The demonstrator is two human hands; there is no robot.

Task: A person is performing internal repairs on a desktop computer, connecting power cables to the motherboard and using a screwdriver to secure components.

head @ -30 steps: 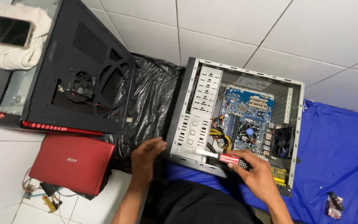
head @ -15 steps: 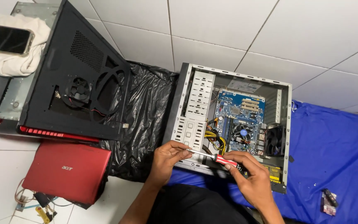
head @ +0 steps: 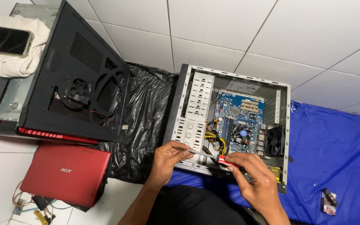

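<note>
Red-handled screwdriver: right hand clenched on handle, left hand newly pinching its shaft, above open case.

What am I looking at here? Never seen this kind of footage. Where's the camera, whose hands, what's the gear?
There is one picture, taken by a camera worn on a person's head and looking down at their own two bare hands; no robot is involved. The right hand grips the red handle of a screwdriver, and the left hand pinches its metal shaft near the tip. Right behind the hands, an open desktop computer case lies on its side on a blue cloth, with its blue motherboard showing. To the left lie a black plastic bag, a black side panel with a small fan, and a closed red laptop. A phone rests on a white cloth at top left. The floor is white tile.
</note>
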